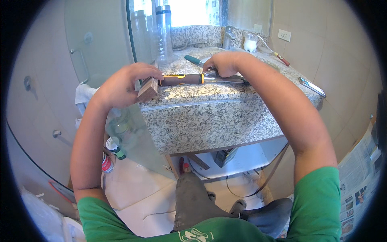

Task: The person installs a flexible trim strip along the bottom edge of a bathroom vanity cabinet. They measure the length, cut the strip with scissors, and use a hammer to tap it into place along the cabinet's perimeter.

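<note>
Over the left front corner of the granite counter (pixel 189 117), my left hand (pixel 131 82) is closed on a striped wooden block (pixel 148 89). Its fingertips reach the butt end of a tool with a brown-and-yellow handle (pixel 181 79). That tool lies crosswise along the counter's front edge, its metal shaft pointing right. My right hand (pixel 225 63) comes down from above, fingers curled onto the shaft just past the handle. The tool's far end is partly hidden under my right hand and forearm, so its kind is unclear. Behind it, a green-handled tool (pixel 194 60) runs toward my right fingers.
A tall clear bottle (pixel 163 36) stands at the back left by a glass panel. A faucet (pixel 228 38), a cup of white stuff (pixel 250 43), a red-handled brush (pixel 281 59) and a phone (pixel 312 87) are on the counter. Small bottles (pixel 115 148) stand on the floor.
</note>
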The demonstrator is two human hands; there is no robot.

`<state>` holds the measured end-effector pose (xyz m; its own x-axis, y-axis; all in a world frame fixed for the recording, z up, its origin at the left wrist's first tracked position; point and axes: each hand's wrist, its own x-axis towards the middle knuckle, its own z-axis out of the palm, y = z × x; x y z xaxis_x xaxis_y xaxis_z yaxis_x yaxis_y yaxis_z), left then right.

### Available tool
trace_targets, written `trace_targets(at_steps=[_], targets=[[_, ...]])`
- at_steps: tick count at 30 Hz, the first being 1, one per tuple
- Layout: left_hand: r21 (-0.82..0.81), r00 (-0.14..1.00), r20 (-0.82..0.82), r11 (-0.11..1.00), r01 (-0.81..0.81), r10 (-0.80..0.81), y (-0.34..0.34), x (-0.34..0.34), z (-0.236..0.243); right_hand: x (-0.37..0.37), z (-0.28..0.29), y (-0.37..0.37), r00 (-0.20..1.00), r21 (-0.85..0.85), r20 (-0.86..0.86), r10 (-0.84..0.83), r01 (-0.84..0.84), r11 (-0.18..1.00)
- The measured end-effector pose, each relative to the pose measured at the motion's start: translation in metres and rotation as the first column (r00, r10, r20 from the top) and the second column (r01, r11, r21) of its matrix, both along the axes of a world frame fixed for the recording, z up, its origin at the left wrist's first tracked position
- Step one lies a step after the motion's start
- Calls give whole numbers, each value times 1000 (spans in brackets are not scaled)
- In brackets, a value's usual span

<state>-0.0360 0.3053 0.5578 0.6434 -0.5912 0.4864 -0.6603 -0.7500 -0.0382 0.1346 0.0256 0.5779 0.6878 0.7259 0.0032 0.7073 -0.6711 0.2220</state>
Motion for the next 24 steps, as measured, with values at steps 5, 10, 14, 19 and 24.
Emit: trace_targets(at_steps=[5, 10, 14, 19, 24], targets=[[-51, 1000, -19, 998, -21, 20, -1, -5, -7, -1, 5, -2, 1000, 11, 5, 12, -12, 1000], [-23, 999, 16, 998, -51, 52, -4, -5, -11, -16, 6, -12, 999, 149, 42, -5, -1, 989], [21, 995, 34, 995, -97, 96, 4, -3, -15, -12, -1, -28, 988, 264, 137, 69, -104, 959], [26, 981, -7, 981, -191, 192, 9, -9, -16, -24, -9, -47, 978, 295, 200, 53, -112, 949], [83, 965, 74, 963, -257, 251, 8, 1, -19, -48, -16, -82, 970, 352, 232, 68, -150, 924]])
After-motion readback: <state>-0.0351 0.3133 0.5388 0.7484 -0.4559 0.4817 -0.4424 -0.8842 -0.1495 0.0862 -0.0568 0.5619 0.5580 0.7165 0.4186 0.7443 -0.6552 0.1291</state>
